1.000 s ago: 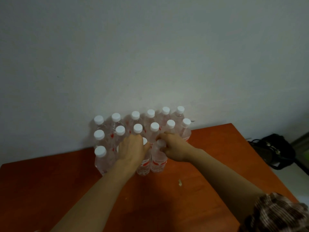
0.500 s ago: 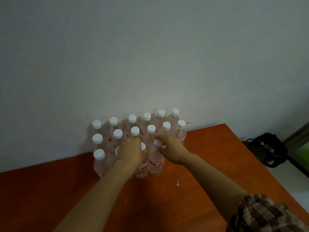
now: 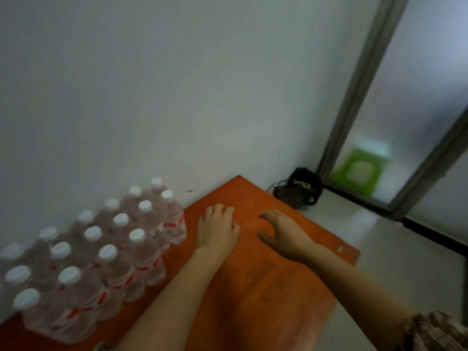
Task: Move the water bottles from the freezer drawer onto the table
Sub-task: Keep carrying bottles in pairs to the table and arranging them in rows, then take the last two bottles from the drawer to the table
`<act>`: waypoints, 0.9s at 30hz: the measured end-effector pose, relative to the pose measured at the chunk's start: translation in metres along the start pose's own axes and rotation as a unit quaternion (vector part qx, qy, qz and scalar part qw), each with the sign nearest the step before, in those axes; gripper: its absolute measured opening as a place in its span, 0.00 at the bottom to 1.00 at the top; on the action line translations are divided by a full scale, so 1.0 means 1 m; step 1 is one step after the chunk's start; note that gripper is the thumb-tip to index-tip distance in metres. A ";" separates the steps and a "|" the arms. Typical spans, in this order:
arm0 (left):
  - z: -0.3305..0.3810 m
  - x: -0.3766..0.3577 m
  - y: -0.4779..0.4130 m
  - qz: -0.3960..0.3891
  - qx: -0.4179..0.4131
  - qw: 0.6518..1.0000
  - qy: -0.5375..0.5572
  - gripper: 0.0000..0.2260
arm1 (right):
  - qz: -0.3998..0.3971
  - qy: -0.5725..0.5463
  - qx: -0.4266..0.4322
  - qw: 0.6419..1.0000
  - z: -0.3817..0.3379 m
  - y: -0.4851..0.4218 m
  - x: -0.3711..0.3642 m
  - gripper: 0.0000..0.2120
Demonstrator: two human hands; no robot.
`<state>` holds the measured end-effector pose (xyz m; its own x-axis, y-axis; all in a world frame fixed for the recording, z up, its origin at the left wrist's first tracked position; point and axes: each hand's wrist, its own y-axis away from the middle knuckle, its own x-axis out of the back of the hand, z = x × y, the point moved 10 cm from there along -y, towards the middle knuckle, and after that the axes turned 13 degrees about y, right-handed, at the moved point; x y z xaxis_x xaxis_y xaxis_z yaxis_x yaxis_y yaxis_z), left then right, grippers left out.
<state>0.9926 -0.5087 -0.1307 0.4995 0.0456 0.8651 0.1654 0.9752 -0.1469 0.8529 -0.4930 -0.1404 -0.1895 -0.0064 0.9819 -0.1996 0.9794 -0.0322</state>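
The bottles (image 3: 111,269) stand upright on the left part of the table (image 3: 266,287), packed close in rows and touching each other. The far row is against the wall (image 3: 177,97). They are of clear plastic, with white caps and red marks on the labels. The picture is blurred here, so the label text cannot be read.

Both hands are to the right of the bottles, over the bare orange tabletop, and hold nothing. The left hand (image 3: 217,230) is palm down, just beside the nearest bottle but apart from it; its fingers (image 3: 219,209) are loosely bent and lie near together. The right hand (image 3: 286,234) is near the left one, with its fingers (image 3: 268,215) relaxed and a little spread and the thumb held apart from them. I cannot tell if the hands touch the table or are just above it.

A checked sleeve (image 3: 438,333) shows on the right arm. A small pale scrap (image 3: 339,248) lies near the right edge of the table. Beyond the far corner a black bag (image 3: 300,188) sits on the pale floor (image 3: 379,249), in the corner by a grey door frame (image 3: 359,84). Behind the frosted glass, something green (image 3: 359,172) shows dimly.
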 end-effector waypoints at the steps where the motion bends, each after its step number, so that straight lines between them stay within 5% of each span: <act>1: 0.029 -0.019 -0.002 -0.021 -0.021 1.000 -0.005 0.20 | 0.002 0.006 -0.029 1.000 0.029 0.018 0.008 0.25; 10: 0.327 -0.169 0.036 -0.160 -0.168 0.972 0.047 0.20 | 0.034 0.049 -0.273 0.960 0.294 0.234 0.077 0.28; 16: 0.505 -0.256 0.079 -0.215 -0.165 0.954 0.125 0.24 | 0.039 0.084 -0.379 0.921 0.445 0.390 0.125 0.32; 27: 0.776 -0.381 0.138 -0.259 -0.310 0.910 0.092 0.26 | 0.070 0.089 -0.508 0.854 0.647 0.576 0.187 0.30</act>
<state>0.1653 -0.2233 -0.1081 0.3432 -0.4784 0.8083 0.8387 0.5435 -0.0344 0.0800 -0.0605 -0.0966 0.0246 0.0671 0.9974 0.7667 0.6390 -0.0619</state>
